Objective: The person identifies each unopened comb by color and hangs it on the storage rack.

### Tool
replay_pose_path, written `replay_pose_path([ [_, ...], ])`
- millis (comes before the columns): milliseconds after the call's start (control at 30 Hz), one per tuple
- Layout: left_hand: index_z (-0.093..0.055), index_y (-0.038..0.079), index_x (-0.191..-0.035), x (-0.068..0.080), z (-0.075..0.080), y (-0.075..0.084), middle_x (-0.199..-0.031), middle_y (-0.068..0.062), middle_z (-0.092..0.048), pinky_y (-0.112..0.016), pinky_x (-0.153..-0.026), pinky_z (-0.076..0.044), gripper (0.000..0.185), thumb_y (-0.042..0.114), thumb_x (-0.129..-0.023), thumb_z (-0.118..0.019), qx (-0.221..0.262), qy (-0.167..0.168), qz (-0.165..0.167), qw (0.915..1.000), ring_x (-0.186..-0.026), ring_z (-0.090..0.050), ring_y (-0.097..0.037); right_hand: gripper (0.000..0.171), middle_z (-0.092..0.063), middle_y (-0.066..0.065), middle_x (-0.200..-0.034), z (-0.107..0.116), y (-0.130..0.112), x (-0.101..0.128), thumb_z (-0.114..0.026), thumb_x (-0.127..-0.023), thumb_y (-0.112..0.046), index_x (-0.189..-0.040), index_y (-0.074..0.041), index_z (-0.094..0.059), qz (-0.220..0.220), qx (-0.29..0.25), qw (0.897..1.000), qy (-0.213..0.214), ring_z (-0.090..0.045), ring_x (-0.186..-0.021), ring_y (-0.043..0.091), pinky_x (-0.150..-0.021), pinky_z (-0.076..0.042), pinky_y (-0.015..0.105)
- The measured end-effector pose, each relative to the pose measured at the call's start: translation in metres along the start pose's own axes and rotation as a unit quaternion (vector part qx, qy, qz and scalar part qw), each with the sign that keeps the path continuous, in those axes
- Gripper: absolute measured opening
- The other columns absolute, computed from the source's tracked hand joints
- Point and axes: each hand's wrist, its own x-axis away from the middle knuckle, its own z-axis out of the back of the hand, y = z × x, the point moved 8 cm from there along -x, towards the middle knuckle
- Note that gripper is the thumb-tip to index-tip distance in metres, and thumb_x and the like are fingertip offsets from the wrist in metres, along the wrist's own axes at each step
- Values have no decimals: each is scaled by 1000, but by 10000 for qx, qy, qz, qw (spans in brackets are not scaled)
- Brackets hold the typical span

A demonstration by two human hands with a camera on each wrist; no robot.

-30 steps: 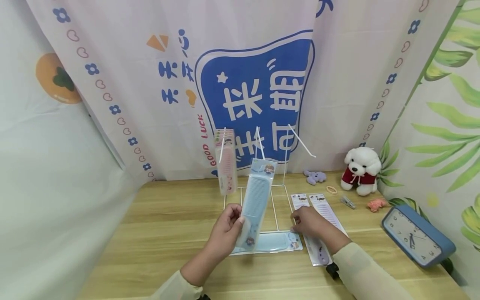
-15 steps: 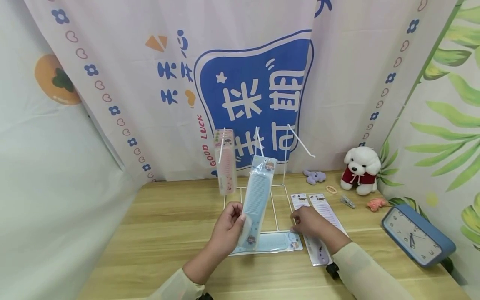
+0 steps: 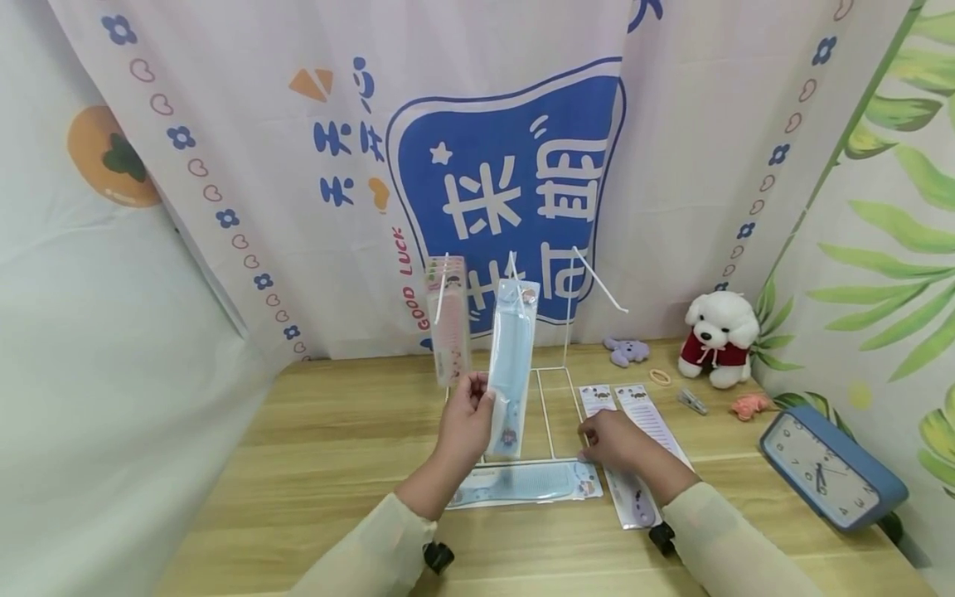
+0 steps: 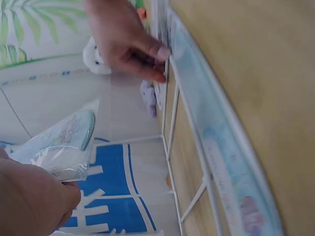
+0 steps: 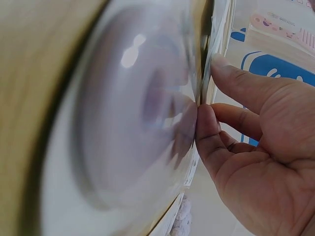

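Left hand (image 3: 464, 423) pinches blue comb pack (image 3: 511, 365) upright, its top hole at the rack (image 3: 555, 332) hook, apparently for hanging; right hand (image 3: 615, 439), fingers curled, steadies the rack base on the counter (image 3: 328, 448).

A white plush dog (image 3: 718, 336) in a red top sits at the right of the table (image 3: 313, 464), a blue clock (image 3: 830, 478) lying lower right of it. A purple plush toy (image 3: 625, 351), a yellow ring (image 3: 660, 377), a metal clip (image 3: 693, 403) and a pink clip (image 3: 749, 406) lie nearby. A printed curtain (image 3: 507, 166) hangs behind.
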Motion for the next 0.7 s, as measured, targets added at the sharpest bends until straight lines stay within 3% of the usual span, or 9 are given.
replay_pose_path([
  [100, -58, -2, -125, -21, -7, -4, -113, -16, -64, -40, -101, -59, 21, -7, -105, -55, -29, 162, 6, 9999, -106, -64, -25, 36, -68, 1, -92, -2, 2, 0, -89, -91, -15, -122, -2, -79, -59, -34, 10000, -30, -59, -85, 16, -81, -56, 39],
  [267, -59, 3, -123, -49, -12, -11, -111, -13, -65, -40, -95, -58, 19, -3, -104, -57, -387, 434, 124, 9982, -101, -63, -24, 34, -68, 1, -93, -3, 3, 0, -90, -90, -17, -120, -5, -79, -119, -9, 9999, -57, -59, -87, 16, -82, -55, 39],
  [433, -59, 3, -123, -64, -11, -10, -110, -13, -64, -42, -95, -56, 21, -3, -104, -58, -553, 664, 106, 9962, -101, -61, -25, 26, -66, -1, -89, -1, 0, -1, -90, -91, -18, -112, -8, -80, -67, 46, 10000, -57, -57, -84, 16, -78, -52, 37],
  [700, -60, 5, -127, -78, -15, -21, -113, -12, -65, -42, -96, -57, 20, 3, -107, -58, -483, 577, 382, 9964, -104, -62, -25, 20, -63, -1, -87, 1, 2, -1, -90, -90, -18, -105, -10, -79, -97, -6, 9999, -28, -56, -82, 17, -75, -50, 36],
])
